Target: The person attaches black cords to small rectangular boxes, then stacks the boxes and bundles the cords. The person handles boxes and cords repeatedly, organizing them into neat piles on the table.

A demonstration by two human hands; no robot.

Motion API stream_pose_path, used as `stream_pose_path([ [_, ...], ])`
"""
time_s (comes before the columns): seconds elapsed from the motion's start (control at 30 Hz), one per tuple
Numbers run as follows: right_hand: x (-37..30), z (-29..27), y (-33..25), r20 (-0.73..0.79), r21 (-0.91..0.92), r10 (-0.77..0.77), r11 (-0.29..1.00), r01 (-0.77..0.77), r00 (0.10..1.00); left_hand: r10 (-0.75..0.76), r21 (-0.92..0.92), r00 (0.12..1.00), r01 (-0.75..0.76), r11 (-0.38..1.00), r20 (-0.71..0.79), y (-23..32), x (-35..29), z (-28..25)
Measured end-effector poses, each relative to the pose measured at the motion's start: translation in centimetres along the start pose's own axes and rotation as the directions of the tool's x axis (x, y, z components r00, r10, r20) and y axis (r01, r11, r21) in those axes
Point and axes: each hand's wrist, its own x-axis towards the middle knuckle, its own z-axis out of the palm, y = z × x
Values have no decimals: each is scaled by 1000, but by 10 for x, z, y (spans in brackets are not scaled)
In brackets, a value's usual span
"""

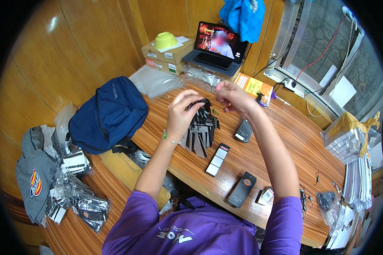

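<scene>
A bunch of black and grey hang tags [203, 131] dangles over the table, gathered at its black strings. My left hand [183, 111] is closed on the top of this bunch, thumb and fingers pinching the strings. To its right, my right hand [235, 98] is raised with curled fingers pressed together; whatever they hold, if anything, is too small to make out. Beneath and nearer me lie a long black tag with white panels [218, 160], a stack of black tags [242, 189], another black stack [244, 131] and a small white-labelled piece [265, 196].
A navy backpack [108, 114] stands at the left, near bagged tags [83, 204] and a grey garment [34, 174]. At the back, a tablet [220, 42] stands beside cardboard boxes [166, 55] with a yellow bowl [165, 41]. Paper stacks [356, 182] and a wrapped bundle [348, 142] line the right edge.
</scene>
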Motion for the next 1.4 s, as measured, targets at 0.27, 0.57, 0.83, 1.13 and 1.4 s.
stream_pose_path([
  [0.27, 2, 2, 14, 84, -351, -40, 934, 67, 996, -298, -454, 944, 329, 828, 140, -23, -8, 3],
  [0.57, -5, 5, 11, -19, -33, 49, 998, -50, 999, 178, 135, 927, -234, 963, 331, -5, 6, -9],
  [0.83, 4, 10, 21, 88, 175, 94, 979, -109, 992, 21, -133, 983, 4, 991, 184, -22, 2, -5],
  [1.13, 6, 11, 38, 163, 355, 183, 906, -231, 970, -250, -700, 910, 414, 581, 331, -43, -8, 6],
  [1.4, 2, 16, 34, 224, 389, 160, 890, -239, 961, -63, -703, 921, 335, 627, 383, -41, 3, -2],
])
